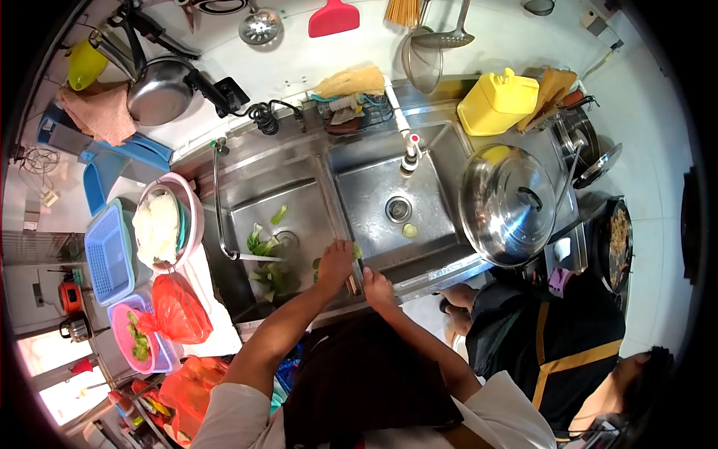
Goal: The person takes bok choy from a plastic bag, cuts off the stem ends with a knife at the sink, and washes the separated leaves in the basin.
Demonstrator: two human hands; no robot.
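Observation:
My left hand [336, 263] is closed over the divider between two steel basins, with pale green vegetable [357, 251] showing at its fingertips. Just right of it, my right hand [378, 289] is also closed, thumb uppermost; what it grips is hidden. A narrow brown strip [353, 285] lies between the hands. Leafy greens [275, 278] lie in the left basin [247, 213], where water runs from a curved tap [218, 187]. In the right basin [366, 179], a round pale green piece [409, 230] sits beside the drain [398, 209].
A large domed steel lid [508, 206] and a yellow jug [497, 101] stand right of the basins. At left are a pink bowl [196, 217], blue basket [108, 254] and red plastic bag [183, 310]. Another person [523, 337] is close on the right, near a pan of food [619, 239].

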